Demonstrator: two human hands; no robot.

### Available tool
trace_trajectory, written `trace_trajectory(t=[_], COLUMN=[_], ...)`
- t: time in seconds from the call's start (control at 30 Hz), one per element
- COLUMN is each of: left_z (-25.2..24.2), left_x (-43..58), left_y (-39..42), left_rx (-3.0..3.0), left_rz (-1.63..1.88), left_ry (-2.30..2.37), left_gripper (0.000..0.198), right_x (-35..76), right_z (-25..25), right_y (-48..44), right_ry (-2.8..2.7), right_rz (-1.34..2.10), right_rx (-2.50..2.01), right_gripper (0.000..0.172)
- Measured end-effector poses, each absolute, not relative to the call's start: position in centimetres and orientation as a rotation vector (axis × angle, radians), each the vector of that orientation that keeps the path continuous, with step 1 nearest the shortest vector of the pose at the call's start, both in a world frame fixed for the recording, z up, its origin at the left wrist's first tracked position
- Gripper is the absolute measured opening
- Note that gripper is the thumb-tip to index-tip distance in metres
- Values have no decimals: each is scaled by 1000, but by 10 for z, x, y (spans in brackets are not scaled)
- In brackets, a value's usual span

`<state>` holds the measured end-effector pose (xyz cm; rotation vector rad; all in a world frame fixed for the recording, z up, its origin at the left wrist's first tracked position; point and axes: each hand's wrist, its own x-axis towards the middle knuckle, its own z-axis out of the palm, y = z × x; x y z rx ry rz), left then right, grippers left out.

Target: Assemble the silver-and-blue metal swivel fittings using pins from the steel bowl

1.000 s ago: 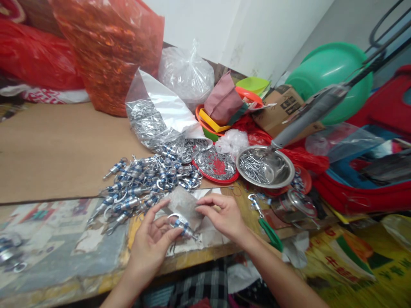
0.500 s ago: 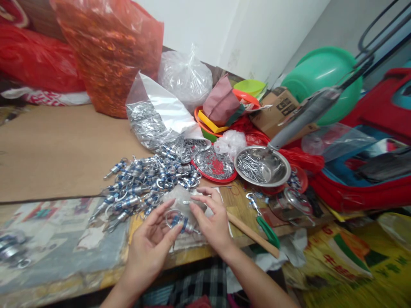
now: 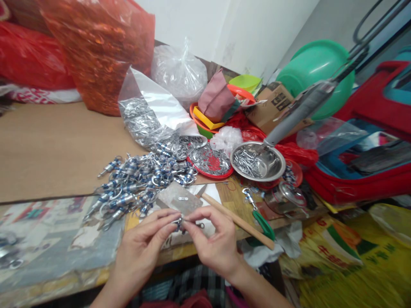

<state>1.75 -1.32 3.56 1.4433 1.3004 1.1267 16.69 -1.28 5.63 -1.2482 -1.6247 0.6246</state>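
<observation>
Fingertips of my left hand (image 3: pixel 144 239) and my right hand (image 3: pixel 213 233) meet just in front of a flat grey metal block (image 3: pixel 168 194). Between them they pinch a small silver-and-blue metal piece (image 3: pixel 178 223), mostly covered by the fingers. On the block lies a tiny flat silver plate with holes (image 3: pixel 183 198). A hammer with a wooden handle (image 3: pixel 237 220) rests right of the block. Behind my left hand spreads a heap of silver-and-blue metal pieces (image 3: pixel 138 179), many with rings.
Beyond the block stand a red tray (image 3: pixel 214 164) of small metal parts and a steel bowl (image 3: pixel 258 162) of pins. Green-handled pliers (image 3: pixel 263 226) lie at the right. An open plastic bag (image 3: pixel 144 119) spills metal parts. A grey-handled tool (image 3: pixel 298 107) slants over the bowl.
My hands have come together and down toward me, and my right fingers now pinch the metal piece too. The small flat plate, formerly by my right fingertips, shows uncovered on the block.
</observation>
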Motion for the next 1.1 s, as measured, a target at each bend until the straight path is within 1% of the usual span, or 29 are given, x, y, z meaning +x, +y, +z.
trace_trajectory(t=[0.17,0.37,0.5,0.57,0.67,0.77,0.83,0.93,1.03,1.1], left_z=[41,44,44,45,48,52,53,52,48,43], left_x=[16,16,14,14,16,18,18,17,18,21], left_y=[-10,-5,-3,-3,-2,1,5,6,-1,-8], left_rx=[1506,1599,1614,1614,1602,1569,1520,1403,1266,1159], left_rz=[1170,1203,1147,1129,1117,1072,1021,938,958,1018], left_ry=[1321,1310,1290,1295,1306,1293,1294,1305,1270,1197], left_gripper=[17,17,17,18,18,16,13,11,16,27], right_x=[166,169,168,169,170,171,171,171,171,171], right_z=[58,58,53,52,54,56,55,51,48,48], right_y=[-15,-14,-13,-13,-14,-15,-15,-14,-10,-8], right_ry=[-1591,-1746,-1583,-1541,-1636,-1698,-1648,-1496,-1272,-1119], right_rz=[709,632,851,908,834,791,861,1062,1283,1369], right_rx=[-1242,-1200,-1166,-1143,-1142,-1156,-1157,-1163,-1136,-1114], right_gripper=[11,10,12,15,14,19,24,29,33,37])
